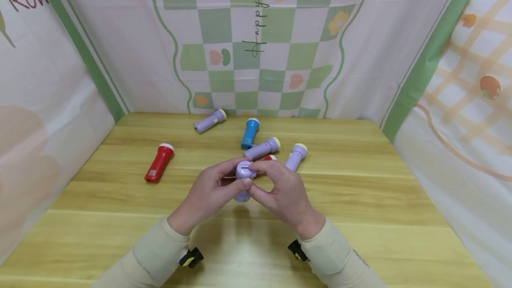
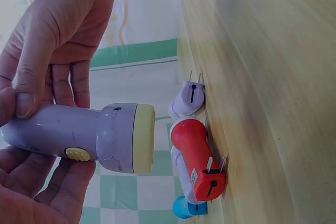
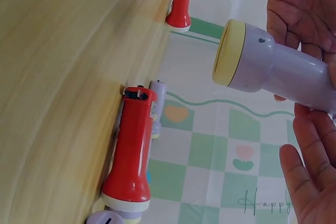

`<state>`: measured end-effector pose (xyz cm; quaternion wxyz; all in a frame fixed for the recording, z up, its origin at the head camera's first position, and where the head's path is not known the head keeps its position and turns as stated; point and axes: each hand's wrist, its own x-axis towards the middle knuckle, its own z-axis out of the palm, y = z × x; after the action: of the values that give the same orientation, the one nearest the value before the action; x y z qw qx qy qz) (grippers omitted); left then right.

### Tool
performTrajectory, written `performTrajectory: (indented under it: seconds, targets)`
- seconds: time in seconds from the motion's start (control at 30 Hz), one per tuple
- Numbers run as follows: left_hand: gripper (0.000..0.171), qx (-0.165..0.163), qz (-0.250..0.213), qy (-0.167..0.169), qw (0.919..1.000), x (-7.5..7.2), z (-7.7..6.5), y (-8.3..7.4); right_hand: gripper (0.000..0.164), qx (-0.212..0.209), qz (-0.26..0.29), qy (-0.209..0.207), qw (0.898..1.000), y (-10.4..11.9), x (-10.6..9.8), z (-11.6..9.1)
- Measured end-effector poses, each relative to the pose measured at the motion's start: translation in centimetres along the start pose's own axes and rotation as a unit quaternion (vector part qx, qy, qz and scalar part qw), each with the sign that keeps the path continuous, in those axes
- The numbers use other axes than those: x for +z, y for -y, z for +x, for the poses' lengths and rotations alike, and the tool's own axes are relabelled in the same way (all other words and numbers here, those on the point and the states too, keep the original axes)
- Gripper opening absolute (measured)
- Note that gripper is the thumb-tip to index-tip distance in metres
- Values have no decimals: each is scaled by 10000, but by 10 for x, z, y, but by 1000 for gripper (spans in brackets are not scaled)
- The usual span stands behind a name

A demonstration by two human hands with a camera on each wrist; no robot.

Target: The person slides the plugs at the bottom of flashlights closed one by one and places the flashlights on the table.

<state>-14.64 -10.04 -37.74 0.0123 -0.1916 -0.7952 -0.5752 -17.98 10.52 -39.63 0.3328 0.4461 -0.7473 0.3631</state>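
A purple flashlight [image 1: 242, 174] with a cream lens rim [image 2: 143, 139] is held upright over the table, lens end down, its slotted tail facing up. My left hand [image 1: 208, 192] grips it from the left, fingers around the body near a ribbed cream switch [image 2: 77, 154]. From the other side, my right hand [image 1: 287, 192] pinches the tail end with thumb and fingers. Just beyond the hands lie a red flashlight [image 2: 193, 148] with its plug prongs out, partly hidden in the head view, and a purple flashlight [image 1: 262, 148].
On the wooden table [image 1: 400, 234], another red flashlight [image 1: 159, 163] lies at left. A blue flashlight [image 1: 250, 133] and a purple flashlight [image 1: 210, 122] lie toward the back; another purple flashlight [image 1: 296, 157] lies right of the hands. Printed curtains [image 1: 360, 57] surround the table.
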Motion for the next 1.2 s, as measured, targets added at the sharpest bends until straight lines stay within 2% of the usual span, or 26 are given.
performTrajectory:
  seconds: [0.47, 1.2]
  targets:
    - [41, 222, 84, -72, 9997, -1, -1, -2, 33, -110, 346, -95, 9993, 1, -3, 4]
    - [40, 308, 188, -134, 9993, -2, -2, -2, 32, -230, 291, -127, 9992, 2, -3, 6]
